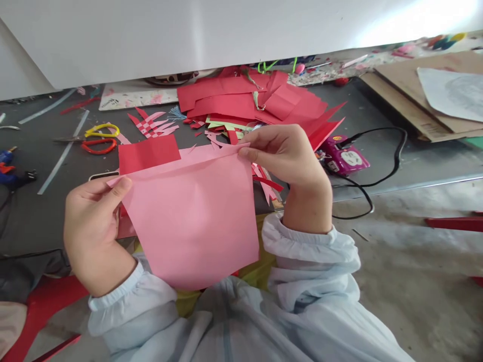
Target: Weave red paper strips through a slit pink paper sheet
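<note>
A sheet of pink paper (196,221) hangs from both my hands over the table's front edge, a narrow strip along its top folded or bent over. My left hand (94,211) pinches the upper left corner between thumb and fingers. At the upper right corner, my right hand (287,156) pinches the paper the same way. Just behind the sheet lies a red paper piece (149,153). Beyond it are woven red and pink paper strips (153,124) and scattered cut scraps. The lower edge of the pink sheet hangs near my lap.
Scissors with yellow and red handles (101,138) lie left. Red paper sheets (252,98) pile up at the back. A purple box with a black cable (345,156) sits right, near cardboard (411,105). A glue gun (15,168) is far left. A white panel (226,35) overhangs the back.
</note>
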A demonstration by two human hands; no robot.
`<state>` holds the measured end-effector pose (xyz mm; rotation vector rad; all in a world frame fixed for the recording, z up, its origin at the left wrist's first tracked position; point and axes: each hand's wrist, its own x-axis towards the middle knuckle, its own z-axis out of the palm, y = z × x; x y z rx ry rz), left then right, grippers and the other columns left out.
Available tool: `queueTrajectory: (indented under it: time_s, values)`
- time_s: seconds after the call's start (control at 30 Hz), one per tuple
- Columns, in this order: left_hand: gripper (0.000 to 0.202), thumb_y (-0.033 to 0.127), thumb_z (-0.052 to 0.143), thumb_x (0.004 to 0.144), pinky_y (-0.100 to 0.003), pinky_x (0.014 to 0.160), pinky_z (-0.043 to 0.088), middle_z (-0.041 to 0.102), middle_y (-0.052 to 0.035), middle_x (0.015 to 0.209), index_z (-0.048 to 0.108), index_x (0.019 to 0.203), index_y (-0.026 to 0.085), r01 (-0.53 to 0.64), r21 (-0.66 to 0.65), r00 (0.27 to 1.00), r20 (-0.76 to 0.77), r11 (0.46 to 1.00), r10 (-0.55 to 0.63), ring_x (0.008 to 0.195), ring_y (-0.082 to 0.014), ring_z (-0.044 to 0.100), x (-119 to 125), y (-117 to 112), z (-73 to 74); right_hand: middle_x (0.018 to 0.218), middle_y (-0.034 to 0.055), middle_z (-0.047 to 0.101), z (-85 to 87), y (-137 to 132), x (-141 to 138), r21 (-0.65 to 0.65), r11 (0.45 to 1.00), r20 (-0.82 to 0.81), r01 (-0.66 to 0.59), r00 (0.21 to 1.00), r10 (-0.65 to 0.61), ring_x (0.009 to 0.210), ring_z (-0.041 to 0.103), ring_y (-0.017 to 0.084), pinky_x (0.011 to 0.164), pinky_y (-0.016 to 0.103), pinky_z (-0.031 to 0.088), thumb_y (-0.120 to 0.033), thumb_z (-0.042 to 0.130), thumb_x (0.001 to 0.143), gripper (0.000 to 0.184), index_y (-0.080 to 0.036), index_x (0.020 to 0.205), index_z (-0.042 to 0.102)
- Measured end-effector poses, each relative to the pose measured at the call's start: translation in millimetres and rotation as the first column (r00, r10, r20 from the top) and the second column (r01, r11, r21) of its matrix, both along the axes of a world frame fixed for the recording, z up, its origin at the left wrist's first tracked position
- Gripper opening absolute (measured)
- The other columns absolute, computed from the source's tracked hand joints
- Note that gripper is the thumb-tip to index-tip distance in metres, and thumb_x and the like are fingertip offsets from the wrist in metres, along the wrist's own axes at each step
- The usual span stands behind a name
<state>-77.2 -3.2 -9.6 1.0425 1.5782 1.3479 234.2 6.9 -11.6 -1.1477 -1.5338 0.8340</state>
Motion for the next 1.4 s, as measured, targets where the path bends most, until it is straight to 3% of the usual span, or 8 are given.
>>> queueTrajectory:
  time_s: [0.33, 0.57, 0.7, 0.8, 1.1, 1.2, 1.3, 1.4]
  values:
    - [0.022, 0.024, 0.091, 0.062, -0.026, 0.066, 0.054, 0.076, 0.0015, 0.076, 0.08, 0.08, 0.021, 0.203, 0.05, 0.979, -0.008, 0.978, -0.203, 0.068, -0.0125, 0.064, 4.1, -0.4, -1.7, 0.065, 0.0015, 0.062, -1.8, -2.6, 5.8, -0.142, 0.988, 0.022, 0.066, 0.998, -0.064, 0.064, 0.053, 0.015, 0.058, 0.031, 0.043, -0.028, 0.074, 0.074, 0.009, -0.022, 0.069, 0.072]
    - [0.016, 0.024, 0.089, 0.062, -0.029, 0.064, 0.056, 0.076, -0.0025, 0.074, 0.08, 0.076, 0.022, 0.216, 0.05, 0.976, -0.016, 0.975, -0.215, 0.068, -0.0158, 0.068, 14.3, -4.1, 0.2, 0.069, 0.0041, 0.064, -7.6, -1.4, 7.5, -0.178, 0.976, 0.166, 0.122, 0.982, -0.092, 0.064, 0.053, 0.016, 0.062, 0.034, 0.043, -0.027, 0.067, 0.078, 0.01, -0.019, 0.073, 0.072]
    - [0.015, 0.025, 0.086, 0.067, -0.033, 0.066, 0.058, 0.076, -0.0032, 0.077, 0.079, 0.08, 0.021, 0.244, 0.004, 0.969, -0.039, 0.97, -0.244, 0.073, -0.0203, 0.071, 21.4, -5.2, -1.2, 0.097, 0.0131, 0.075, -7.0, -5.4, -0.8, 0.043, 0.968, 0.476, 0.247, 0.847, -0.238, 0.086, 0.065, 0.027, 0.082, 0.046, 0.05, -0.021, 0.073, 0.078, 0.021, -0.017, 0.099, 0.075]
    - [0.02, 0.027, 0.085, 0.069, -0.033, 0.065, 0.058, 0.076, -0.0045, 0.08, 0.08, 0.087, 0.021, 0.276, -0.069, 0.958, -0.067, 0.959, -0.28, 0.073, -0.0208, 0.07, 25.9, -5.2, -3.5, 0.114, 0.0139, 0.073, -8.0, -11.5, -18.3, 0.284, 0.952, 0.587, 0.112, 0.765, -0.264, 0.111, 0.063, 0.035, 0.097, 0.053, 0.047, -0.022, 0.076, 0.079, 0.034, -0.02, 0.113, 0.073]
    - [0.037, 0.028, 0.08, 0.073, -0.03, 0.066, 0.054, 0.076, -0.0045, 0.085, 0.076, 0.108, 0.021, 0.326, -0.202, 0.878, -0.297, 0.923, -0.375, 0.071, -0.0183, 0.068, 28.5, 1.6, -23.3, 0.106, 0.0113, 0.072, -43.6, -8.1, -87.7, 0.269, 0.945, 0.707, -0.184, 0.705, -0.064, 0.095, 0.059, 0.025, 0.083, 0.038, 0.046, -0.014, 0.053, 0.096, 0.022, -0.02, 0.103, 0.073]
    - [0.039, 0.02, 0.073, 0.079, -0.039, 0.085, 0.056, 0.076, -0.0065, 0.097, 0.072, 0.118, 0.02, 0.265, -0.155, 0.728, -0.616, 0.952, -0.303, 0.088, -0.0235, 0.071, 30.8, -0.7, -28.2, 0.098, 0.0121, 0.072, -57.6, 0.6, -93.7, 0.182, 0.96, 0.768, -0.212, 0.64, -0.004, 0.087, 0.057, 0.023, 0.077, 0.036, 0.043, -0.01, 0.047, 0.096, 0.028, -0.017, 0.096, 0.074]
    - [0.038, 0.015, 0.066, 0.084, -0.047, 0.103, 0.05, 0.073, -0.0121, 0.12, 0.069, 0.122, 0.017, 0.289, -0.034, 0.407, -0.9, 0.957, -0.155, 0.113, -0.0307, 0.066, 34.2, -9.7, -33.9, 0.092, 0.0122, 0.072, -68.3, 5.0, -94.6, 0.145, 0.966, 0.806, -0.212, 0.592, 0.009, 0.083, 0.056, 0.023, 0.074, 0.035, 0.041, -0.013, 0.047, 0.096, 0.028, -0.016, 0.091, 0.075]
    - [0.034, 0.013, 0.058, 0.089, -0.048, 0.097, 0.053, 0.072, -0.0155, 0.123, 0.07, 0.121, 0.013, 0.465, -0.089, 0.147, -0.973, 0.881, -0.177, 0.113, -0.0335, 0.065, 35.5, -23.1, -42.6, 0.094, 0.0113, 0.072, -72.7, 5.1, -93.2, 0.142, 0.966, 0.804, -0.217, 0.594, 0.015, 0.085, 0.057, 0.022, 0.071, 0.034, 0.04, -0.015, 0.046, 0.098, 0.029, -0.016, 0.092, 0.075]
